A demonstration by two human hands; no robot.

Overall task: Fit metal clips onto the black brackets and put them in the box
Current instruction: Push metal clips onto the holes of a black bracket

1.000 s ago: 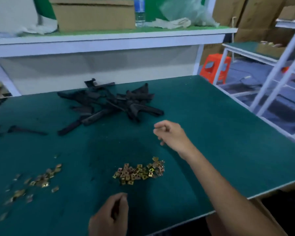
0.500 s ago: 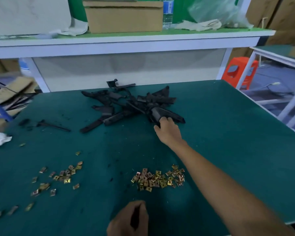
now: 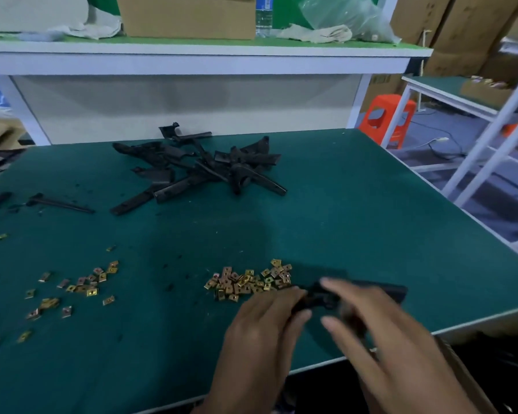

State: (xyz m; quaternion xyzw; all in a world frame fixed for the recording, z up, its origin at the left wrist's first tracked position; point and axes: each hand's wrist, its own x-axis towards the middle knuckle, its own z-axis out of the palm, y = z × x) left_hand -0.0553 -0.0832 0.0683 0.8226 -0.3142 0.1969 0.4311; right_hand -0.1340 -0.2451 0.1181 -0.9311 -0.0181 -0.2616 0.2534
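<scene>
A long black bracket hangs low over the near edge of the green table, held between both hands. My right hand grips its middle, blurred by motion. My left hand pinches its left end. Just left of the bracket lies a heap of several brass metal clips. A pile of black brackets sits further back at the table's middle. The box shows only as a brown edge below the table's near right corner.
More brass clips are scattered at the near left. A single black bracket lies at the left. A white shelf with a cardboard box runs behind the table. An orange stool stands at the right.
My right hand has taken a bracket from the pile and drawn it back to the near edge. My left hand has come up to meet it at the bracket's left end.
</scene>
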